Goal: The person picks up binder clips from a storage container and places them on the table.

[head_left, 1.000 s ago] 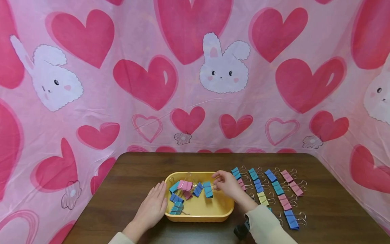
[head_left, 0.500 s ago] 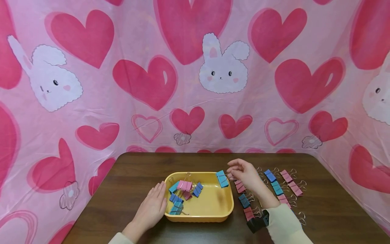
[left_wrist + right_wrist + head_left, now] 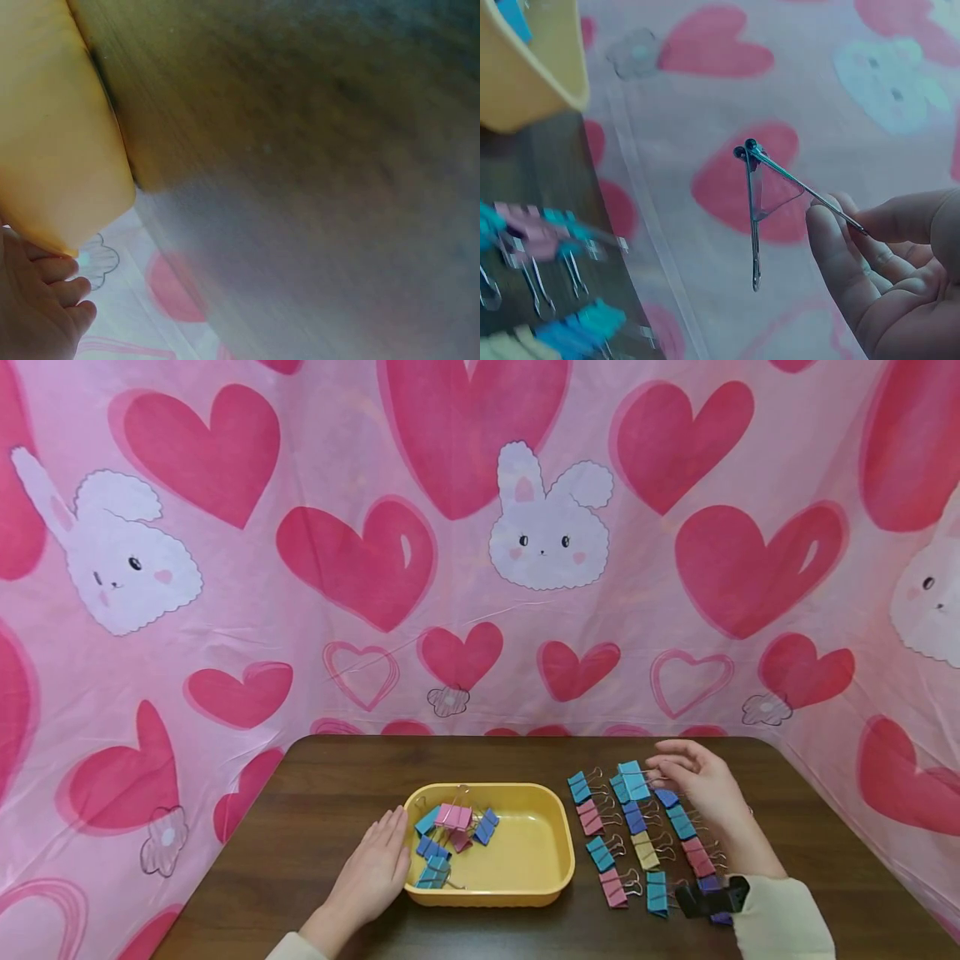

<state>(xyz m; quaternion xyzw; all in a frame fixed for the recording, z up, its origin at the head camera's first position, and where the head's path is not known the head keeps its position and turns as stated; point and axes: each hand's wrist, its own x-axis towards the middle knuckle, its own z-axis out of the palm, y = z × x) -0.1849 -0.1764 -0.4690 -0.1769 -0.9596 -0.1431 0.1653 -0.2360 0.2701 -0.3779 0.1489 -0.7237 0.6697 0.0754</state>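
My right hand (image 3: 697, 781) pinches a teal binder clip (image 3: 633, 780) by one wire handle, thumb against fingertips. In the right wrist view this binder clip (image 3: 761, 180) hangs edge-on with its other handle pointing down. From the head it overlaps the top of the second row of clips. My left hand (image 3: 373, 864) lies with straight fingers along the left wall of the yellow tray (image 3: 517, 899). The left wrist view has those fingertips (image 3: 69, 291) at the tray's underside corner. Inside the tray, pink (image 3: 454, 816), blue (image 3: 486, 826) and teal (image 3: 433, 872) binder clips lie heaped at the left.
Right of the tray, binder clips stand in slanting rows on the dark wooden table (image 3: 360, 760), such as a pink clip (image 3: 613, 888), a yellow clip (image 3: 644, 851) and a teal clip (image 3: 656, 893). My right forearm covers part of the farther rows. A pink heart-patterned cloth (image 3: 480, 602) hangs behind.
My right hand has lifted the teal binder clip out of the tray and carried it right, over the rows of clips. The left hand has stayed against the tray.
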